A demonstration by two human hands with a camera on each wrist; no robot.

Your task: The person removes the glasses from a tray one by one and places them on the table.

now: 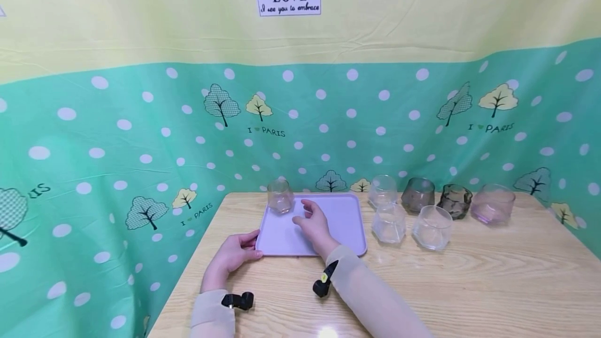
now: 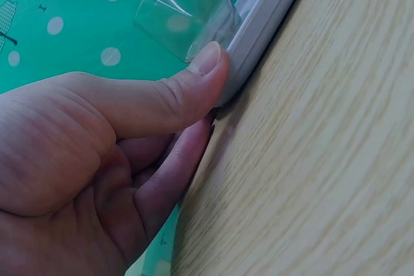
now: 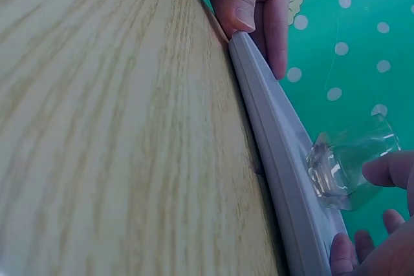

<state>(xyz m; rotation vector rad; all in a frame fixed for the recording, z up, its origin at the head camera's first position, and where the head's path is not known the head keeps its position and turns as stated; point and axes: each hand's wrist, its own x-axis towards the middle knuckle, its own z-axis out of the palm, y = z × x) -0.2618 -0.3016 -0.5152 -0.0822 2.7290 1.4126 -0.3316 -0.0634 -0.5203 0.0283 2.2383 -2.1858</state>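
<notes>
A pale lilac rectangular tray (image 1: 333,223) lies on the wooden table. At its front left corner my left hand (image 1: 233,252) grips the edge, the thumb on the rim and the fingers around the side. A faintly amber, faceted drinking glass (image 1: 280,198) stands in the tray's back left corner; in the left wrist view the same glass (image 2: 187,21) shows beyond my thumb. Over the middle of the tray is my right hand (image 1: 314,225), thumb and fingers loosely bent with nothing between them. The fingers point toward the glass (image 3: 343,169), which stands apart from them in the head view.
Right of the tray stand several more glasses: clear ones (image 1: 388,225), a smoky grey one (image 1: 419,196), a dark mottled one (image 1: 454,202) and a pinkish one (image 1: 493,206). A green dotted curtain (image 1: 319,113) hangs along the table's back edge.
</notes>
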